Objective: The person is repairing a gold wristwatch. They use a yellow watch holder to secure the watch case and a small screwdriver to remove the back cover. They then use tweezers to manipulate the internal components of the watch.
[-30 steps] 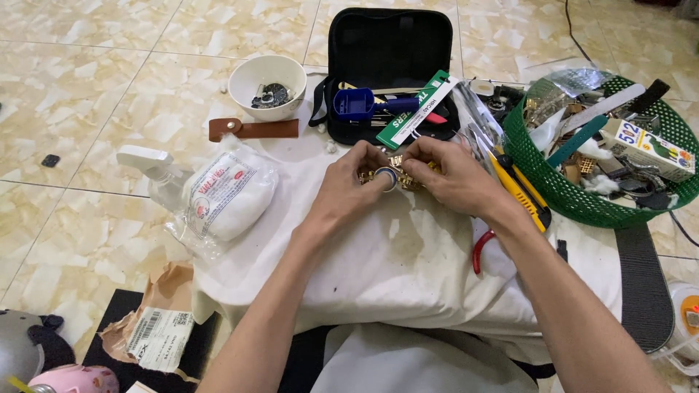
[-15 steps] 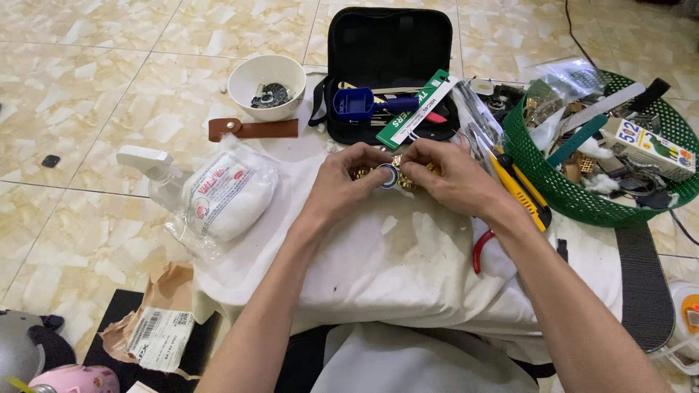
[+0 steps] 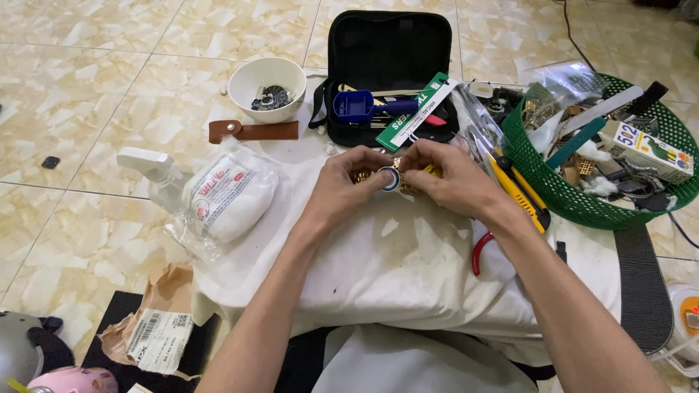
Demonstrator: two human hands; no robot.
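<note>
Centre: a cloth [image 3: 408, 269] spread on the floor [image 3: 95, 109]; the left hand [image 3: 348, 182] and right hand [image 3: 450, 178] meet above its far part, a watch [image 3: 389, 178] between their fingertips.
Behind hands: an open tool case [image 3: 389, 65], with a packet [image 3: 415, 109] lying across its near edge.
Left of case: a bowl [image 3: 267, 86], with a strap [image 3: 253, 131] just in front of it.
Left of cloth: a spray bottle [image 3: 149, 166] and a bag [image 3: 222, 200], side by side.
Right of hands: a knife [image 3: 518, 191] on the cloth; beyond it a basket [image 3: 582, 207] with a box [image 3: 644, 151] in it.
Near left: torn paper [image 3: 156, 320].
</note>
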